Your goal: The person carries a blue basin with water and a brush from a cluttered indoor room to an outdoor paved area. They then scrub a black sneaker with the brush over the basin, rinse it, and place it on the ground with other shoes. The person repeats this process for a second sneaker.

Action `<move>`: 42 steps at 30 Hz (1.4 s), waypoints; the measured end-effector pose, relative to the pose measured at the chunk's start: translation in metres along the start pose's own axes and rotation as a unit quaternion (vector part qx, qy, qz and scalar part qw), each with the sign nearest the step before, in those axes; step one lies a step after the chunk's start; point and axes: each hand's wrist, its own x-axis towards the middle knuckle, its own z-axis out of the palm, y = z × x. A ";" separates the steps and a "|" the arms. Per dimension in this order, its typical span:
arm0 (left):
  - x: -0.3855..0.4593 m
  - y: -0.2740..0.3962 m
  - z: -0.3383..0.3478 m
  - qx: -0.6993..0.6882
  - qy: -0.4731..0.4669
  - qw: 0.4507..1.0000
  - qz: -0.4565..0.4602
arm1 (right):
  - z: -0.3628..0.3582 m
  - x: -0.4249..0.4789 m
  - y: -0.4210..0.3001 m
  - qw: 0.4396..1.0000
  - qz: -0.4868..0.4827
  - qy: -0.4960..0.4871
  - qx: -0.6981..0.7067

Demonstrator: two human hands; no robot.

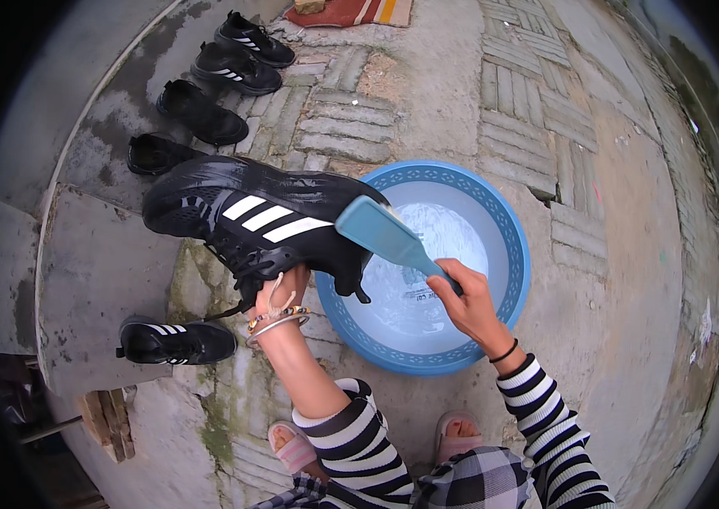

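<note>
A black sneaker with three white stripes is held sole-up over the left rim of the basin. My left hand reaches into its opening, so the fingers are hidden inside. My right hand grips the handle of a blue scrub brush. The brush head lies against the heel end of the sneaker, its bristles mostly hidden beneath the back. Below both is a round blue plastic basin with a patterned rim and clear water in it.
Several black shoes line the concrete step at upper left. A single striped sneaker sits on the step at left, near a wood block. A red striped mat lies at the top on the brick paving.
</note>
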 end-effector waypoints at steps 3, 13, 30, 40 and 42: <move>-0.001 -0.008 0.005 -0.047 0.056 0.997 -0.033 | 0.006 0.007 0.001 1.000 -0.023 -0.011 0.000; 0.012 -0.008 0.001 -0.124 -0.107 0.982 -0.092 | 0.012 0.020 -0.002 0.999 -0.008 -0.033 0.018; -0.010 -0.005 -0.051 0.940 -0.124 0.203 0.245 | -0.019 -0.016 0.057 0.896 0.119 -0.126 -0.408; -0.036 0.010 -0.083 0.908 -0.004 -0.352 0.227 | -0.052 -0.034 0.038 0.952 0.140 -0.023 -0.270; -0.040 0.013 -0.081 0.904 0.023 -0.361 0.227 | -0.074 -0.049 0.028 0.966 0.162 0.018 -0.200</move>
